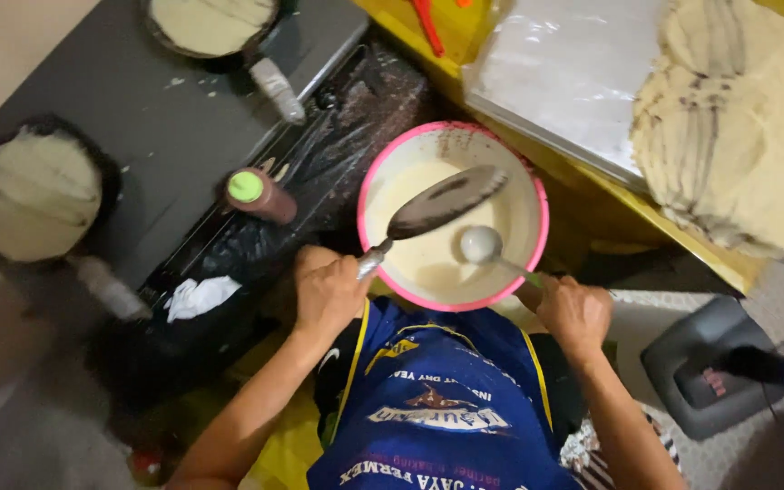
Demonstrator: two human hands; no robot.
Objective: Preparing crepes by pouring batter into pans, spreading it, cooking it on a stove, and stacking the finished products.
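My left hand (328, 292) grips the wrapped handle of a small dark frying pan (446, 201), held empty and tilted over a pink-rimmed bowl (538, 238) of pale batter. My right hand (576, 313) holds a ladle (482, 245) by its handle, its batter-coated cup hanging just above the batter, under the pan's right side. The bowl sits right in front of my blue shirt.
On the dark stove top (174, 127) stand two pans of pale batter, one at the left (35, 197) and one at the top (210, 23). A brown bottle with a green cap (259, 193) stands by the stove. A stack of thin crepes (737, 127) lies on a plastic-covered tray (564, 73).
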